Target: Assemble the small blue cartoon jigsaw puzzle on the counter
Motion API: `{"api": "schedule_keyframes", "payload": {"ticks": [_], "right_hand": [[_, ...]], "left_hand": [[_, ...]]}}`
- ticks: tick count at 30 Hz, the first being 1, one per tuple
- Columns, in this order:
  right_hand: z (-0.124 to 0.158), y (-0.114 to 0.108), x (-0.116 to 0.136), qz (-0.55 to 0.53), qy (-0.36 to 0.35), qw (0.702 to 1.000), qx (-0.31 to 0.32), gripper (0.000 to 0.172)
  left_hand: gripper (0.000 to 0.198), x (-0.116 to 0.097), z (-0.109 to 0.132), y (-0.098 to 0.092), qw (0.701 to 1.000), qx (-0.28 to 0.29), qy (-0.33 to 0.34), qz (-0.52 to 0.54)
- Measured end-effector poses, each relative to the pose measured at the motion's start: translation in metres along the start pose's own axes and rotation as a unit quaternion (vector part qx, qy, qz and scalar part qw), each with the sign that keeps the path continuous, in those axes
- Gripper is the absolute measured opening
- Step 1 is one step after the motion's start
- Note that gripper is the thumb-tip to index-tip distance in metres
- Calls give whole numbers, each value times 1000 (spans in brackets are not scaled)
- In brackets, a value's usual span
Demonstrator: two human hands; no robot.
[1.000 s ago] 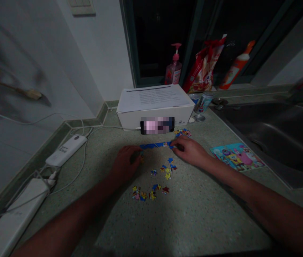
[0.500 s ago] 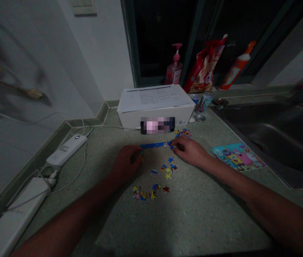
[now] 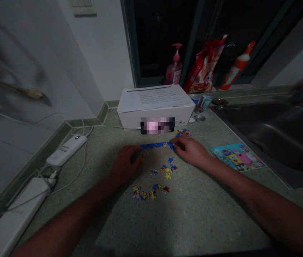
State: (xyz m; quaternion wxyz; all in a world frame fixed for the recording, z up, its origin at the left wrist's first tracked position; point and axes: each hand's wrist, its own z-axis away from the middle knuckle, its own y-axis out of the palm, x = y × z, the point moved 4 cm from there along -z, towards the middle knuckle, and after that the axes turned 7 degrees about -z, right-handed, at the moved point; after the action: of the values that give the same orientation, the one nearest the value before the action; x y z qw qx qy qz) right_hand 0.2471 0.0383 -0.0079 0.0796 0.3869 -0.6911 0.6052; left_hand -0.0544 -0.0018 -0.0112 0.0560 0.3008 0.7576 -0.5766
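Little has moved since a moment ago: both hands sit almost where they were, with only a slight shift of the view.

The left hand [image 3: 126, 164] is curled at the left end of a blue puzzle strip [image 3: 157, 145], and the right hand [image 3: 190, 151] has its fingers at the strip's right end. Both hands are at the strip, but shadow hides whether either is pinching it or only resting against it. The strip lies flat on the speckled counter [image 3: 194, 217] in front of a white box [image 3: 130, 119], its long axis running left to right, almost straight across the view.

Loose puzzle pieces [image 3: 167, 171] lie scattered below the strip, between the hands, and a small cluster [image 3: 183, 133] sits just right of the box's front. A printed picture card [image 3: 238, 157] lies right of the right hand, beside a steel sink [image 3: 274, 137]; the sink's bottom is too dark to read. A paper sheet [image 3: 154, 99] lies on the box. Behind it stand a pump bottle [image 3: 174, 66] of pink liquid, a red bag [image 3: 203, 66] and an orange bottle [image 3: 237, 66].
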Motion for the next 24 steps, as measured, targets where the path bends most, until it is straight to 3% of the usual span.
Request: {"api": "schedule_keyframes", "payload": {"ticks": [10, 17, 24], "right_hand": [[1, 2, -1, 66, -30, 997, 4, 27], [0, -1, 9, 80, -118, 989, -32, 30], [0, 1, 6, 110, -118, 987, -22, 32]], "left_hand": [[28, 0, 0, 1, 1000, -2, -5, 16], [28, 0, 0, 0, 1000, 5, -5, 19], [28, -1, 0, 0, 1000, 2, -5, 12]]}}
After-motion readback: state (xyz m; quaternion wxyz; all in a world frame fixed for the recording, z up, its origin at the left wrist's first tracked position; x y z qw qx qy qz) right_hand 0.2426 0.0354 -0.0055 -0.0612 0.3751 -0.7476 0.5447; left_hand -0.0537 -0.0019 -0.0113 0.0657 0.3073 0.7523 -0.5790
